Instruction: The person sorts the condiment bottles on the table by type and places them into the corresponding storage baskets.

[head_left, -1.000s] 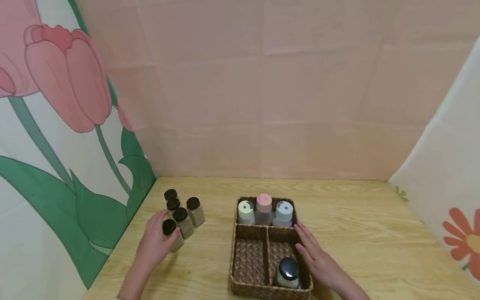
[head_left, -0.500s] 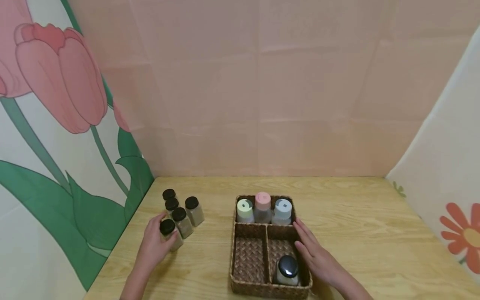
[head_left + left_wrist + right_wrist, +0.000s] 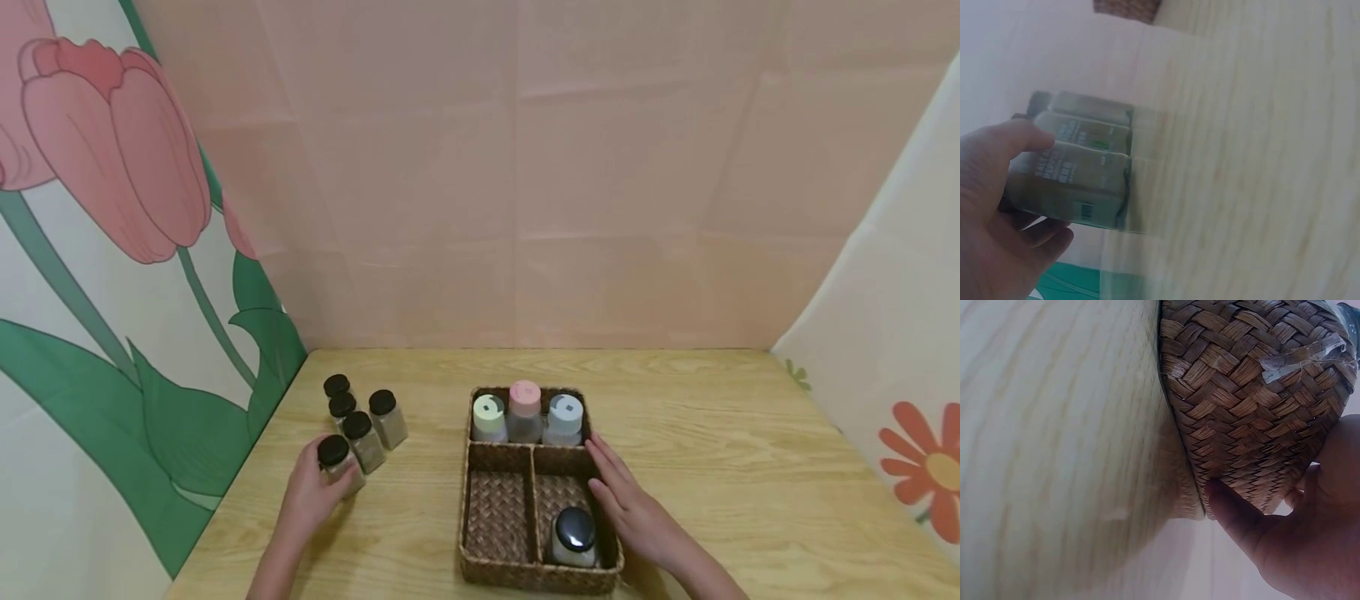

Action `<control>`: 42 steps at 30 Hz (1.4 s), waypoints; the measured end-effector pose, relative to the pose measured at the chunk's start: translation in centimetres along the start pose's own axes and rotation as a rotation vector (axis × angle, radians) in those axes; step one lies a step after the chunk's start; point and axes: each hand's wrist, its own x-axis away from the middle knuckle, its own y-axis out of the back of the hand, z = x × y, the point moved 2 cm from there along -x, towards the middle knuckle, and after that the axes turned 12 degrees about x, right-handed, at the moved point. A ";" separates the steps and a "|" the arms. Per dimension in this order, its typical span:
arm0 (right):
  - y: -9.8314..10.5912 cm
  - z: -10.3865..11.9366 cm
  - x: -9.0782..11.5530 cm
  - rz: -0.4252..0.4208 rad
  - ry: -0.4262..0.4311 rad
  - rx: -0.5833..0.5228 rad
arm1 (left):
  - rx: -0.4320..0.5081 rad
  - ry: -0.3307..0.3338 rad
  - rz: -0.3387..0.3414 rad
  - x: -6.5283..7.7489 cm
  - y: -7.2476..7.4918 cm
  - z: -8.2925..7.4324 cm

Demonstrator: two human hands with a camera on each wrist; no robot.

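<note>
My left hand (image 3: pixel 306 490) grips the nearest black-lidded spice jar (image 3: pixel 333 451), which stands at the left of the table. In the left wrist view, thumb and fingers hold that labelled jar (image 3: pixel 1075 187) by its sides. Several like jars, one with its lid (image 3: pixel 382 402) in plain sight, stand close behind it. On the right, my right hand (image 3: pixel 636 518) rests its extended fingers along the side of a brown woven basket (image 3: pixel 540 577). The right wrist view has the thumb (image 3: pixel 1235 515) against the basket's outer wall (image 3: pixel 1235 394).
Bottles with yellow-green (image 3: pixel 489 414), pink (image 3: pixel 525 397) and pale blue (image 3: pixel 566 412) caps fill the basket's rear compartment. A dark shiny-lidded jar (image 3: pixel 576 531) stands in the front right one. Dividers separate the compartments. Printed cloth (image 3: pixel 405 208) hangs around the wooden table (image 3: pixel 697 433).
The camera view has shifted slightly. My left hand keeps its hold on the jar, which stays next to the others. My right hand remains at the basket's side.
</note>
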 end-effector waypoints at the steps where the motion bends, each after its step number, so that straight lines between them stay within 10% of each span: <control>1: 0.0 0.0 0.0 0.004 -0.005 0.005 | -0.001 0.006 0.001 0.0 0.0 0.1; 22: -0.1 0.0 -0.2 0.029 -0.020 0.034 | 0.056 0.099 0.025 0.4 -0.2 0.7; 42: -0.1 -0.2 -0.1 0.014 -0.013 -0.007 | 0.038 0.021 -0.036 0.6 0.5 -2.3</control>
